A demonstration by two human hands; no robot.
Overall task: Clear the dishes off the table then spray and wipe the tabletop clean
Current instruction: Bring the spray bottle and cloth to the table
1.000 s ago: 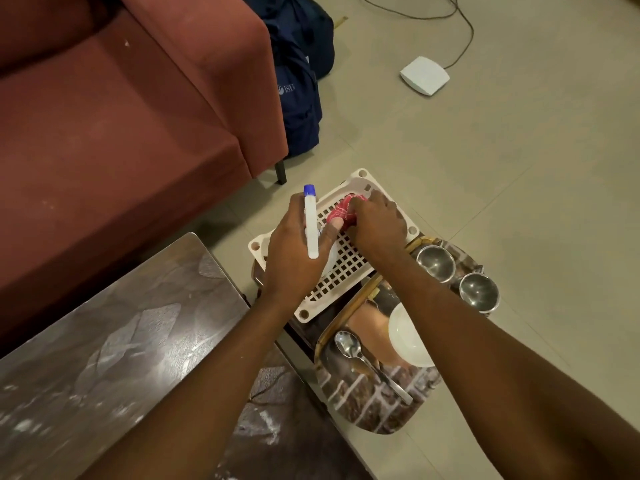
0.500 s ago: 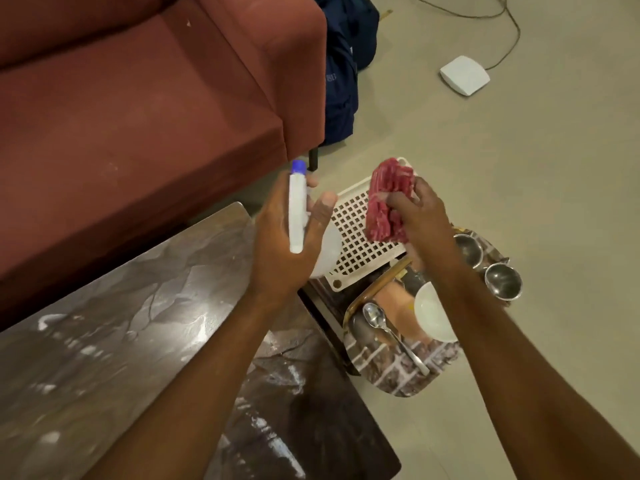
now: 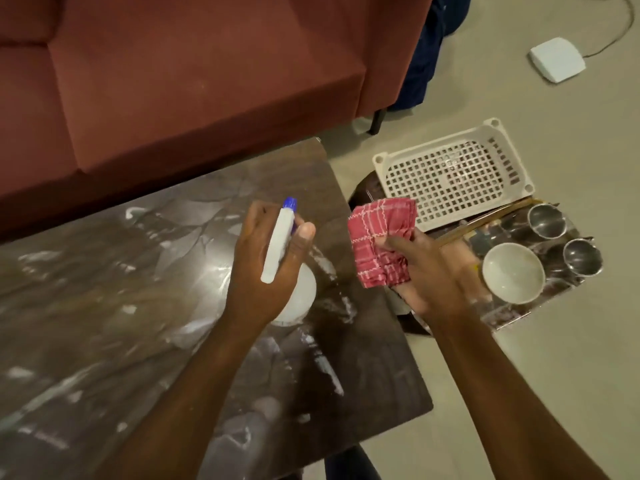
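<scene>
Home living room: red upholstered sofa point(image 3: 194, 74), dark marble-patterned tabletop point(image 3: 145, 306), tiled floor point(image 3: 554, 393), blue backpack point(image 3: 424, 60) beside sofa.

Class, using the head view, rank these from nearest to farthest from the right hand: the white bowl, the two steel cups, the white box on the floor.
1. The white bowl, just beside the right hand.
2. The steel cups, further right.
3. The white box, far back on the floor.
</scene>
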